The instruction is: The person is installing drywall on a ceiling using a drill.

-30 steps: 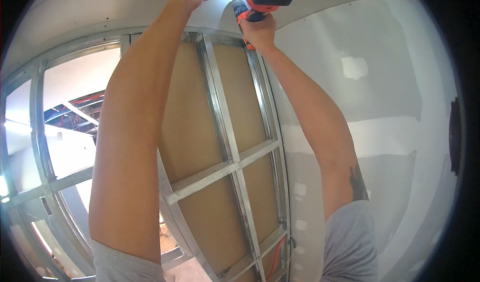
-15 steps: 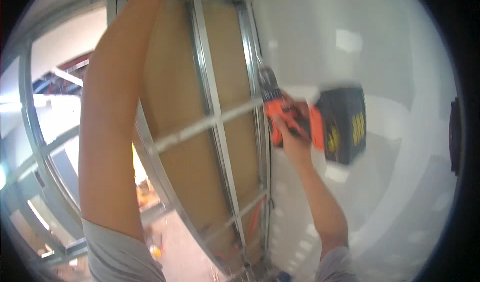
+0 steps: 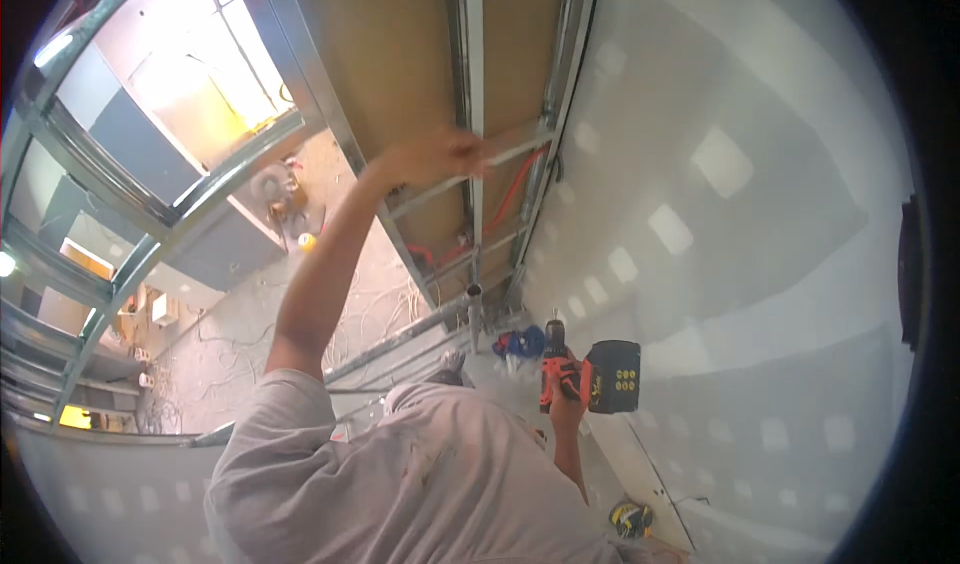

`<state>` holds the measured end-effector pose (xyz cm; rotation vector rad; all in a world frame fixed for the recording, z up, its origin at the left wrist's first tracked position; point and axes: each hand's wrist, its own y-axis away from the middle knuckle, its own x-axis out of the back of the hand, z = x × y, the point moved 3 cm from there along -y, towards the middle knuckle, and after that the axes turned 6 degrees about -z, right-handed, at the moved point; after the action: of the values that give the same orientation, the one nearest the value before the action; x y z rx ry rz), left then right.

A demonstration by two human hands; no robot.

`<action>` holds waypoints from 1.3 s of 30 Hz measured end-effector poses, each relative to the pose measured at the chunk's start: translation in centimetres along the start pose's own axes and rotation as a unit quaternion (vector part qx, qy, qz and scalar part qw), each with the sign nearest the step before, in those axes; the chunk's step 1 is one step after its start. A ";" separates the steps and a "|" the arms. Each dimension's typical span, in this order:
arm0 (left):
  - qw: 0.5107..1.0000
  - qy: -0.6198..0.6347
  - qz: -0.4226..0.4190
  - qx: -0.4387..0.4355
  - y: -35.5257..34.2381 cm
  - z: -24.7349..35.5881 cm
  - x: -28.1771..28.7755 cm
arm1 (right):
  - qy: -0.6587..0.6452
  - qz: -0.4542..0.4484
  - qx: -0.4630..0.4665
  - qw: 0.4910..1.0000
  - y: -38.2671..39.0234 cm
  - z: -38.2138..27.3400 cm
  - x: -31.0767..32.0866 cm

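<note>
The left hand (image 3: 445, 154) grips a horizontal grey metal stud rail (image 3: 500, 154) of the wall frame, while well below it the right hand (image 3: 566, 404) clenches an orange-and-black cordless drill (image 3: 590, 374).

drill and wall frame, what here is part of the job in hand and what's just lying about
In hand:
- orange cordless drill, gripped in right hand
- metal stud frame, left hand on its crosspiece

Lying about:
- blue bundle at the frame's foot
- yellow-and-black object on the floor
- loose white cables
</note>
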<state>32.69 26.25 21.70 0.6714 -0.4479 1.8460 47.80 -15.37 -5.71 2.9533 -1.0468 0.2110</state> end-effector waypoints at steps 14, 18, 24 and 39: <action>0.865 -0.360 0.310 0.159 1.6 -27.9 -10.8 | 0.186 0.046 -0.121 0.974 10.5 11.6 8.5; 0.796 -0.423 0.261 0.345 -1.1 -35.9 -8.7 | 0.096 0.007 -0.198 0.975 11.6 17.1 9.2; 0.807 -0.452 0.177 0.336 0.1 -36.9 -8.1 | -0.068 0.099 -0.160 0.980 10.8 17.5 3.7; 0.796 -0.506 0.295 0.153 2.0 -27.8 -5.1 | -0.075 -0.050 -0.118 0.989 0.6 7.5 -1.3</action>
<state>25.66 38.35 -2.91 1.9456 -1.1656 1.9999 47.36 -15.36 -13.36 2.8293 -0.8637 -0.1296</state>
